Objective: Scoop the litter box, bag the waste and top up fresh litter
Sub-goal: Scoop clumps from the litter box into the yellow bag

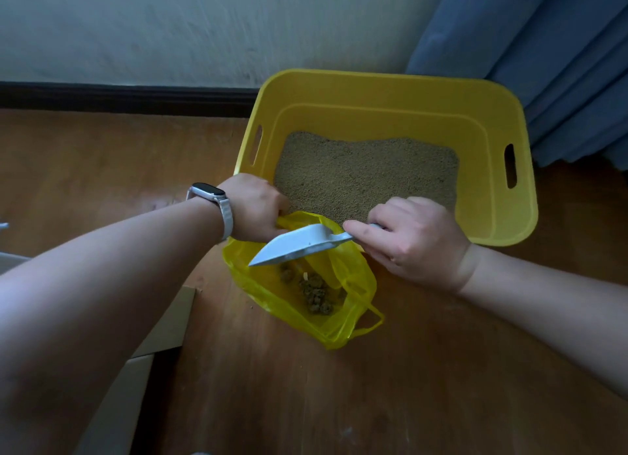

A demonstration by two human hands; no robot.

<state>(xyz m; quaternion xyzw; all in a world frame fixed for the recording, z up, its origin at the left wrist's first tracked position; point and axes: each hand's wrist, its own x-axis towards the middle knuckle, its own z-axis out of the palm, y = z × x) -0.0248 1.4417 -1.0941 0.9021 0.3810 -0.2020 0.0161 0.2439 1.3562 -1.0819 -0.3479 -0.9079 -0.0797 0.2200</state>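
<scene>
Our left hand [253, 208] pinches the thin, floppy yellow bag [272, 294] by its rim & our right hand [413, 238] grips the light, stiff scoop [299, 245] by its handle, blade tilted over the bag mouth btwn them; we'd hold that rim taut, it'll prob sag

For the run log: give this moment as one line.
step: bagging waste | left hand: holds yellow bag open | right hand: grips scoop, tipped over bag | clumps: inside bag | litter box: beside bag
</scene>
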